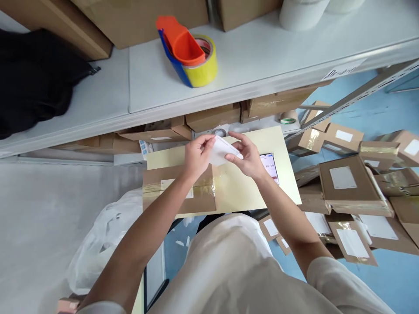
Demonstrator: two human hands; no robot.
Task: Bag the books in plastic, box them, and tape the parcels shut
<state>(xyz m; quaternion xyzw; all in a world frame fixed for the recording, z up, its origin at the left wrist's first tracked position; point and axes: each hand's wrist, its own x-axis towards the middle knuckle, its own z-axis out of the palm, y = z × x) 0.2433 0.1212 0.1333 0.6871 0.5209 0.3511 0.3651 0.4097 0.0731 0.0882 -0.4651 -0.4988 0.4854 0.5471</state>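
Between my hands, above the pale yellow board (242, 196), is a small white paper label (220, 151). My left hand (198, 153) pinches its upper left edge between thumb and fingers. At its right end, my right hand (246, 156) grips it with the thumb in front and the fingers partly spread behind. Below my left forearm lies a taped cardboard box (199, 192) bearing a white label, partly hidden by the arm. A phone (270, 168) with a lit screen rests on the board beside my right wrist.
A yellow tape roll (205, 72) in an orange and blue dispenser stands on the grey shelf (248, 65) ahead. Labelled cardboard boxes (353, 179) are piled on the floor to the right. At left lies a white plastic bag (101, 240); a black bag (36, 83) sits on the shelf.
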